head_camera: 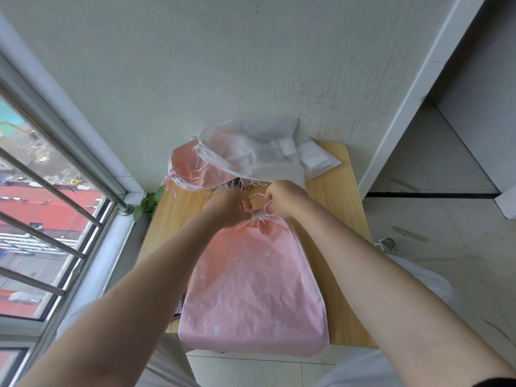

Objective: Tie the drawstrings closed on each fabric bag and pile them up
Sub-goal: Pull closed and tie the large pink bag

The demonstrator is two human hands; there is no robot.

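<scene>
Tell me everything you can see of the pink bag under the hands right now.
The pink drawstring bag lies flat on the wooden table, of thin, crinkled fabric with a few pale spots. Its mouth is gathered tight at the far end. The left hand and right hand pinch its pink drawstring, which loops between them. Its near edge overhangs the table.
</scene>
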